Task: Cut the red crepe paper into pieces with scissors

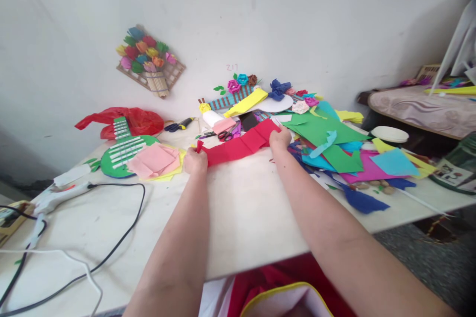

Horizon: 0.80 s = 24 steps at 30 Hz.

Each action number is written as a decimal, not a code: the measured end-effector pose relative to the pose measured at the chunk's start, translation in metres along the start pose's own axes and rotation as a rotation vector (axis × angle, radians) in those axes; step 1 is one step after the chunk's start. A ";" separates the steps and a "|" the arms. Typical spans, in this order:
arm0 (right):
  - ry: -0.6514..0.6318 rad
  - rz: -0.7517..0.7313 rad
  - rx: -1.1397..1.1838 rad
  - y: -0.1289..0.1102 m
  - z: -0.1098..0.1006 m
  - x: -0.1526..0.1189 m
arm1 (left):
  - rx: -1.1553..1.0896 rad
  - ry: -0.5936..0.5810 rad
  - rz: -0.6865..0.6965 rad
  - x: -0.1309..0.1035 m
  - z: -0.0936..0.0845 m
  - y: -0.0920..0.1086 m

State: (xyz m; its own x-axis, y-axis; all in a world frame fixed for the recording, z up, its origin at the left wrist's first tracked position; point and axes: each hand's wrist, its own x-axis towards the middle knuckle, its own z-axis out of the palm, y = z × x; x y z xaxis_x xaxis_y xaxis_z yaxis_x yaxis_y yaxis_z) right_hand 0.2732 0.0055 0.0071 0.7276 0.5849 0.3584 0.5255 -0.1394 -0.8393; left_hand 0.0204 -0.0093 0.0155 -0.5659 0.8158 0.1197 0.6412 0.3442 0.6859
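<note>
A long strip of red crepe paper [238, 147], marked with crosswise creases, stretches between my two hands above the table. My left hand [195, 160] pinches its left end, where a small bit of red pokes up past the fingers. At the other end, my right hand [279, 138] grips the strip, which sits higher on that side. Just left of my left hand lie pink paper squares [154, 159] on yellow sheets. Behind the strip are scissors [225, 135] with dark handles.
Cut paper, including green sheets [327, 126], is heaped on the right near a glass jar [459, 166]. On the left stand a green guitar-shaped craft [124, 151], a red plastic bag [137, 120], and a white glue gun [63, 197] with a looping black cord. Pliers [179, 125] lie behind.
</note>
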 end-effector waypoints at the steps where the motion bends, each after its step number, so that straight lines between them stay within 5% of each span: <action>1: 0.000 0.017 -0.012 -0.002 -0.002 -0.002 | 0.002 -0.002 -0.001 0.000 0.000 0.000; 6: -0.163 -0.119 -0.151 -0.010 -0.009 -0.013 | -0.011 -0.002 0.007 0.003 0.002 -0.002; 11: -0.314 -0.455 -0.262 -0.021 0.001 -0.034 | -0.004 0.011 0.019 0.002 0.002 0.000; 14: -0.494 -0.724 -0.301 -0.030 0.010 -0.054 | 0.002 0.011 0.021 0.000 0.000 0.000; 17: -0.803 -0.930 -0.354 -0.036 0.018 -0.075 | -0.022 -0.001 0.036 0.005 -0.001 -0.005; 20: -1.083 -0.885 -0.478 -0.038 0.022 -0.087 | -0.100 -0.057 0.055 0.021 0.001 -0.016; 24: -1.160 -0.823 -0.560 -0.037 0.022 -0.086 | -0.228 -0.132 0.006 0.039 0.007 -0.028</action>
State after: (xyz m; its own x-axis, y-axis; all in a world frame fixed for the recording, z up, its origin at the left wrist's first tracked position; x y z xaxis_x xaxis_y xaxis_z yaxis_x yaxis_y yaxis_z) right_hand 0.1811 -0.0224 -0.0016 -0.4362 0.8945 -0.0983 0.8861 0.4079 -0.2202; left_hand -0.0163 0.0160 -0.0042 -0.4806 0.8761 0.0394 0.5024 0.2382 0.8312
